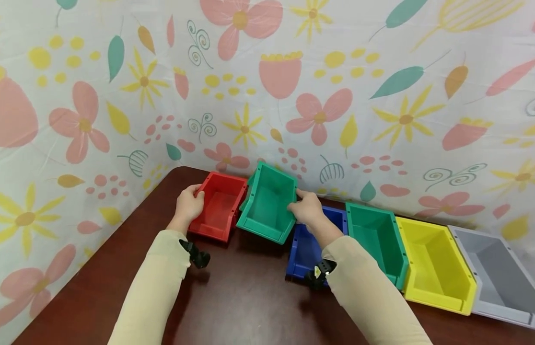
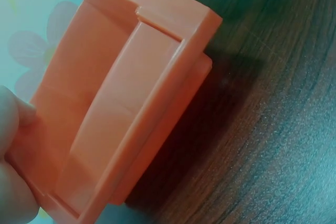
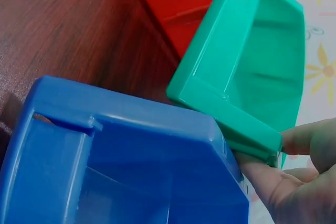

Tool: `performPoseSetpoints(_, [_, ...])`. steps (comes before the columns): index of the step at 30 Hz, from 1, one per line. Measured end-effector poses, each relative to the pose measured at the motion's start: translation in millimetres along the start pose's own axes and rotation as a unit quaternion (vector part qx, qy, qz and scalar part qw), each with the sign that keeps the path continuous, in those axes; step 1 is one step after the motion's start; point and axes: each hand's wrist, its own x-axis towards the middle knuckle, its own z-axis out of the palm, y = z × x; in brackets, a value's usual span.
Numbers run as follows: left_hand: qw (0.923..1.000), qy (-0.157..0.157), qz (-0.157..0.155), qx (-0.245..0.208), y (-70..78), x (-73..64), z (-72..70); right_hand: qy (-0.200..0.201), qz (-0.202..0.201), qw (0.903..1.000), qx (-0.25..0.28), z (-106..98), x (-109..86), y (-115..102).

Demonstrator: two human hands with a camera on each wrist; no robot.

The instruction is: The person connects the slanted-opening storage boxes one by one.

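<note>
Plastic looks light, stiff and slick, best held by the rims. Near center frame, a left hand [image 1: 190, 205] pinches the red storage bin [image 1: 216, 207] by its left rim, a right hand [image 1: 308, 208] the tilted green bin [image 1: 272, 200] by its right.

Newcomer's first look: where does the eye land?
Probably the tilted green bin between the red bin and the blue bin, its right edge pinched by the right hand. Next, likely the bold floral backdrop behind the table.
</note>
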Motion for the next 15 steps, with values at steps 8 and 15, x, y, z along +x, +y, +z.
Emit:
performPoseSetpoints(8, [0.9998,0.005,-0.020,-0.008,1.8,-3.3,3.2,-0.004,0.012,0.9999,-0.009,2.9,-1.4,1.5])
performPoseSetpoints(15, [0.9999,0.006,-0.009,-0.010,8.6,-5.9,7.3,-0.001,0.013,0.9998,-0.013,-1.9,-4.7,1.6])
